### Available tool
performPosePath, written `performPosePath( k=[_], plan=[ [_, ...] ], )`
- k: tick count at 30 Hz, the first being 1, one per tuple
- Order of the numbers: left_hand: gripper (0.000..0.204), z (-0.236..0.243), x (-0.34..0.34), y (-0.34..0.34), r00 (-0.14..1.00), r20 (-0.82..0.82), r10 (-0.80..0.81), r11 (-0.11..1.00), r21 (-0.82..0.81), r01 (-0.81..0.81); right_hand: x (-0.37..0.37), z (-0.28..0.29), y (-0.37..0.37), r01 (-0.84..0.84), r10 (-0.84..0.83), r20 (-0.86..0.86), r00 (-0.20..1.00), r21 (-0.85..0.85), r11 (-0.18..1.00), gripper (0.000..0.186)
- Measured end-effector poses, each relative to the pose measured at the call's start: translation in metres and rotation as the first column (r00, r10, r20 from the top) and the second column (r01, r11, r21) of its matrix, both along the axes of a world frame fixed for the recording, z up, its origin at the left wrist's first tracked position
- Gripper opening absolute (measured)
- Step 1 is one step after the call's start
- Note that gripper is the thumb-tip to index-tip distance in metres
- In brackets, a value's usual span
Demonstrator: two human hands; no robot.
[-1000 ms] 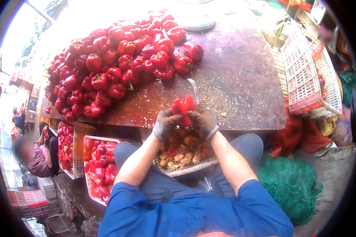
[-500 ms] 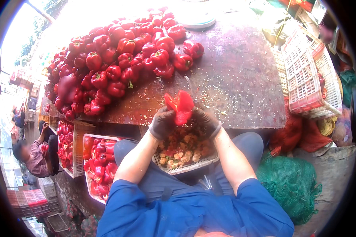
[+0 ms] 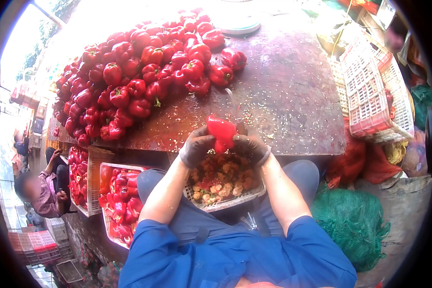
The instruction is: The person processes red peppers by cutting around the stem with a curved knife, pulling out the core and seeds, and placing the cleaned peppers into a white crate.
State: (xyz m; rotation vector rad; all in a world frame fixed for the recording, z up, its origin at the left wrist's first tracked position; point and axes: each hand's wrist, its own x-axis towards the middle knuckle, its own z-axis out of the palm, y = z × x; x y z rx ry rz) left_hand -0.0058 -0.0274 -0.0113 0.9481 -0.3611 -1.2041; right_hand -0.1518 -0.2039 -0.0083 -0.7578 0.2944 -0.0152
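Observation:
Both gloved hands meet over the crate between my legs. My left hand [image 3: 198,146] is closed on a red pepper piece [image 3: 221,129], which hides part of its fingers. My right hand [image 3: 252,149] grips the same piece from the right and also holds a faint curved blade [image 3: 230,98] pointing up behind it. Beneath them, the crate [image 3: 206,207] holds pepper cores and seeds. A large heap of whole red peppers [image 3: 112,74] covers the left of the seed-scattered table [image 3: 288,110].
Crates of cut peppers [image 3: 122,206] [image 3: 79,177] stand at my left, beside a seated person in purple [image 3: 48,192]; another person is farther back. White crates [image 3: 369,91] lean at right, above red sacks [image 3: 374,168] and green netting [image 3: 348,225]. A round white object [image 3: 237,26] sits far back.
The pepper in my hands has been turned over, from opened upright lobes to a rounded face showing, and has shifted slightly. The person at left has moved their hands.

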Motion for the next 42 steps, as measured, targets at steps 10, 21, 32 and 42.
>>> performPosePath(
  k=[10, 21, 32, 42],
  plan=[
    [0.053, -0.006, -0.005, -0.011, 0.969, 0.226, 0.098, 0.952, 0.261, -0.157, 0.019, -0.029, -0.003, -0.004, -0.214, -0.129, 0.968, -0.865, 0.503, 0.047],
    [0.057, -0.029, -0.009, -0.014, 0.965, -0.233, 0.121, 0.987, -0.074, -0.142, 0.011, 0.011, 0.004, 0.07, -0.069, 0.013, 0.998, -0.22, 0.973, 0.071],
    [0.046, -0.01, -0.008, -0.01, 0.977, -0.108, 0.182, 0.983, 0.0, -0.183, 0.013, 0.005, 0.009, 0.034, -0.036, 0.0, 0.999, -0.358, 0.933, 0.062],
    [0.036, -0.01, -0.013, -0.011, 0.667, 0.648, 0.367, 0.866, 0.023, -0.499, 0.018, -0.011, 0.009, -0.002, -0.171, -0.173, 0.97, -0.709, 0.705, 0.044]
  ],
)
